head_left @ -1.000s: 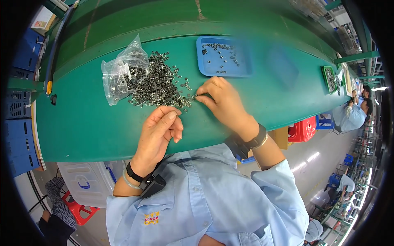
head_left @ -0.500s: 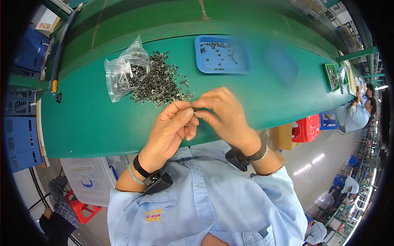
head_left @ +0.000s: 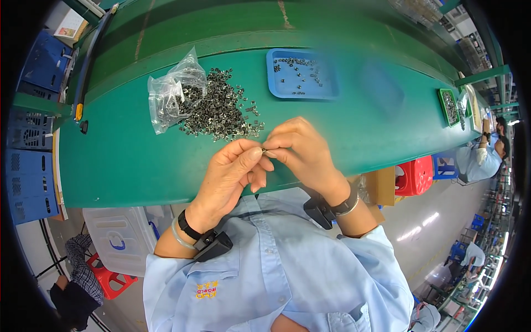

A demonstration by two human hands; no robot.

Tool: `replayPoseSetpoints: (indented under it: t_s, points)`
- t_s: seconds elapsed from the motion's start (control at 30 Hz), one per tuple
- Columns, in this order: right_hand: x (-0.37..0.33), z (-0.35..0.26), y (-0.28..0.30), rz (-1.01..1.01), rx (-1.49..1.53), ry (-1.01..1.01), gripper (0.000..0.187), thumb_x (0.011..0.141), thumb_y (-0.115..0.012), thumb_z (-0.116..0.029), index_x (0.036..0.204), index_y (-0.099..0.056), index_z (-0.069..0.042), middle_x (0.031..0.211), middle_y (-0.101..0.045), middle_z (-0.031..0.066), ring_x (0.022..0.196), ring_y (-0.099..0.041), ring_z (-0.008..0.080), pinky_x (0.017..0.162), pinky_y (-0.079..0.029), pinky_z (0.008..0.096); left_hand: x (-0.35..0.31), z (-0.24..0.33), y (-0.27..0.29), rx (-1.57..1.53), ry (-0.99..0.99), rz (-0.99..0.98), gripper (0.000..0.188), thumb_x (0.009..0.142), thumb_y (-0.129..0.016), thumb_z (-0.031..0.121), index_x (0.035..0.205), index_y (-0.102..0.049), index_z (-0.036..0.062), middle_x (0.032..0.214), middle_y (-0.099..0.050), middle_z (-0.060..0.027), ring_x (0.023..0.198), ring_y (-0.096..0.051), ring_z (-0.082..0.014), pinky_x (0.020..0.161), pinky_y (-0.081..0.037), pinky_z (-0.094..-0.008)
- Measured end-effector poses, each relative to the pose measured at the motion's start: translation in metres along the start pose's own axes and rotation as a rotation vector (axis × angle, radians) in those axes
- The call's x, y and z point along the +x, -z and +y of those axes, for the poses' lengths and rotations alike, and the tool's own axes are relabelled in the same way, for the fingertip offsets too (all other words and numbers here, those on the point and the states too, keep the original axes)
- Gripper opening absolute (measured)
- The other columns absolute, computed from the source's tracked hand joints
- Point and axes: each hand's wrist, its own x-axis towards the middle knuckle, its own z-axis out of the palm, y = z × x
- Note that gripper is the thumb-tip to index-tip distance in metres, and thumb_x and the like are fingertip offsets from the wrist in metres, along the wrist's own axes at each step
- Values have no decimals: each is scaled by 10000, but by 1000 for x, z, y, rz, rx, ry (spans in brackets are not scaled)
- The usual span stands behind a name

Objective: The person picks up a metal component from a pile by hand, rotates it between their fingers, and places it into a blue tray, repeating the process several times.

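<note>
My left hand and my right hand meet over the near part of the green table. Between their fingertips is a small dark metal part, pinched from both sides. Most of it is covered by the fingers, so its exact shape cannot be made out. Just beyond my hands lies a loose pile of small black and silver metal parts. A clear plastic bag rests against the pile's left side, with more of the parts in it.
A blue tray holding scattered small parts sits at the far middle of the green table. Farther right is a green tray of parts. A red stool and a cardboard box stand beyond the table's near right edge.
My fingertips have shifted slightly around the small part, and a bit more of it shows now. The whole view has turned a little; pile, bag and trays keep their places.
</note>
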Motion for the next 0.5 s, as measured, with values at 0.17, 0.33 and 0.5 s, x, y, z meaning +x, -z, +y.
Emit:
replayPoseSetpoints:
  t_s: [0.17,0.33,0.5]
  points:
    - [-2,-2,-5,20,44,-39,141,746,-695,-45,873,-648,-84,882,-606,35,829,-569,212,697,-466,320,1,0,-1,29,-29,16,160,922,-575,192,957,-559,37,813,-634,-78,615,-580,-115,491,-432,-228]
    - [-5,-7,-10,50,113,-96,128,773,-680,-46,893,-650,-77,882,-612,41,817,-576,195,700,-473,311,2,-1,0,18,-54,14,138,911,-592,184,939,-559,53,784,-633,-66,617,-579,-111,509,-431,-218]
    - [-9,-9,-14,87,177,-157,118,796,-669,-52,910,-651,-73,877,-616,45,802,-578,186,699,-474,296,3,-2,0,34,-77,-2,132,911,-593,191,917,-553,65,760,-631,-54,620,-578,-110,528,-430,-214]
